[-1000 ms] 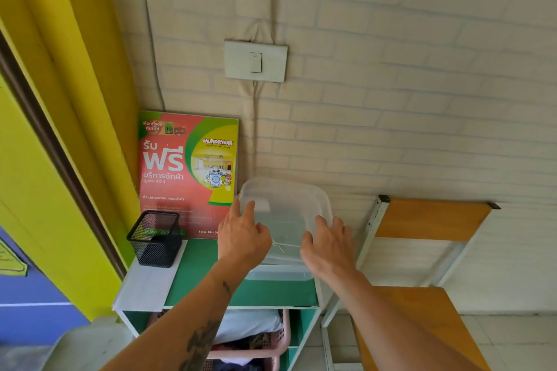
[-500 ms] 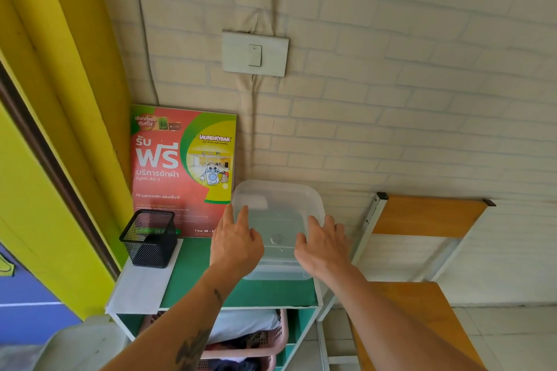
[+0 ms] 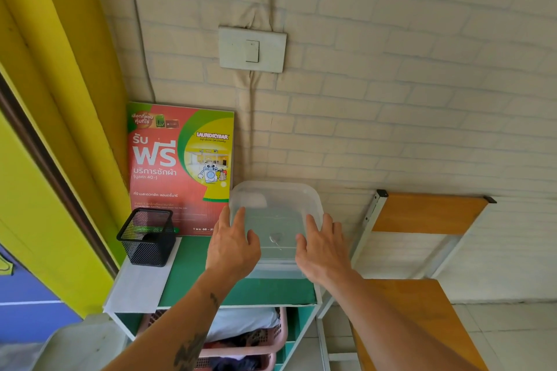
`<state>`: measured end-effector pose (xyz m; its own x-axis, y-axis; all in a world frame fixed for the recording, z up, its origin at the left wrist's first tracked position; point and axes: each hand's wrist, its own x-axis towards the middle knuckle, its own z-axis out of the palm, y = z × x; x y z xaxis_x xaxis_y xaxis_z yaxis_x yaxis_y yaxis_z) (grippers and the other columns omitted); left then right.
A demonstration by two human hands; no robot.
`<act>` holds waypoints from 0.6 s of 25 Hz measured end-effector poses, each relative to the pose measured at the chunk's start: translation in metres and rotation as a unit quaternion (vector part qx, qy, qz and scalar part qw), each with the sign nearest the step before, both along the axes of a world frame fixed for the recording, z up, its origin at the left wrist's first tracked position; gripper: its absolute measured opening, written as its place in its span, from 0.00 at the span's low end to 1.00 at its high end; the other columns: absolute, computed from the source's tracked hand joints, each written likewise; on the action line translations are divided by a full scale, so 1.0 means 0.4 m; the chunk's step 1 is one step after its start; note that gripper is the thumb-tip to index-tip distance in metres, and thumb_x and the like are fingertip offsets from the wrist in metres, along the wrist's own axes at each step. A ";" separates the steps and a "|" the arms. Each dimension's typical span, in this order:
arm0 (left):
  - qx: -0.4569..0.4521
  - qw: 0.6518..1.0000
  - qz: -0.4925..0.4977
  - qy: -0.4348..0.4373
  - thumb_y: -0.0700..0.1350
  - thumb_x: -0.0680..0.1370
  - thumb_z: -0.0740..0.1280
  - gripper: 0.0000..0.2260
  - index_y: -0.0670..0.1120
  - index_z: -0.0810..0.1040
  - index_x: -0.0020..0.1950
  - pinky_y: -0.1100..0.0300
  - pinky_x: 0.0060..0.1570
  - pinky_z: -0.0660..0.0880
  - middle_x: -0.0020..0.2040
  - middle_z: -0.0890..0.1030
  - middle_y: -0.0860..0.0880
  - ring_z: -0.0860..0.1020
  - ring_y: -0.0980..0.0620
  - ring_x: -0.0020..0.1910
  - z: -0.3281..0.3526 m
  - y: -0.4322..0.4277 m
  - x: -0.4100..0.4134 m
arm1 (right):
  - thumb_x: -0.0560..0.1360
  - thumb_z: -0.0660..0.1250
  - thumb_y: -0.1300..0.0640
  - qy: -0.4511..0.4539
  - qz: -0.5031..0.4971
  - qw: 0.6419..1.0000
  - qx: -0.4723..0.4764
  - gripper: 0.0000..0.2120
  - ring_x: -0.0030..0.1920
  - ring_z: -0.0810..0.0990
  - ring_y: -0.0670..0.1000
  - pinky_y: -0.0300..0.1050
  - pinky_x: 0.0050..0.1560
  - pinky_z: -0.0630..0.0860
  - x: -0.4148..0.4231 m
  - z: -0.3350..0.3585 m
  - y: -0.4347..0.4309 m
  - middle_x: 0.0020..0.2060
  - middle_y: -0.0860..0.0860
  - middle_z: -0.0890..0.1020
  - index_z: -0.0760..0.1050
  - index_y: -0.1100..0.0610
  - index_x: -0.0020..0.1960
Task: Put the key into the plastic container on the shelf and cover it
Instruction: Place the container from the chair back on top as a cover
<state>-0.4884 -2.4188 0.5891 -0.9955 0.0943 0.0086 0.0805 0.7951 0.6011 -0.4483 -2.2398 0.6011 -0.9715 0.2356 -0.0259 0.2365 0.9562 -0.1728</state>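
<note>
A pink basket sits below the green shelf. On the shelf, the clear plastic container stands lidded, the key visible inside. The left hand and right hand lie flat, fingers spread, on its sides. Left of the container stands a black mesh holder; behind, a red poster leans on the brick wall.
</note>
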 end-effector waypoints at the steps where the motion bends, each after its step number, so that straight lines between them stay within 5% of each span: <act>1: 0.005 1.000 0.003 0.002 0.49 0.79 0.59 0.27 0.47 0.59 0.77 0.45 0.74 0.61 0.79 0.56 0.40 0.59 0.39 0.76 0.000 0.000 0.000 | 0.81 0.45 0.43 -0.001 0.001 1.000 -0.008 0.29 0.71 0.59 0.60 0.55 0.72 0.61 0.003 -0.006 -0.001 0.75 0.60 0.55 0.49 0.53 0.79; 10: -0.030 0.999 0.017 0.009 0.49 0.78 0.59 0.26 0.47 0.61 0.76 0.45 0.70 0.66 0.79 0.57 0.41 0.62 0.40 0.74 0.013 0.013 -0.008 | 0.82 0.48 0.44 0.002 0.007 0.996 -0.089 0.27 0.74 0.55 0.60 0.56 0.73 0.61 -0.010 -0.012 0.014 0.76 0.57 0.50 0.48 0.51 0.79; 15: -0.081 0.992 -0.047 0.089 0.49 0.77 0.59 0.26 0.47 0.62 0.75 0.47 0.74 0.61 0.79 0.58 0.42 0.60 0.41 0.76 0.044 0.037 -0.028 | 0.81 0.52 0.44 0.023 0.043 0.998 -0.043 0.29 0.78 0.46 0.58 0.56 0.76 0.51 -0.043 0.016 0.048 0.79 0.57 0.47 0.50 0.53 0.78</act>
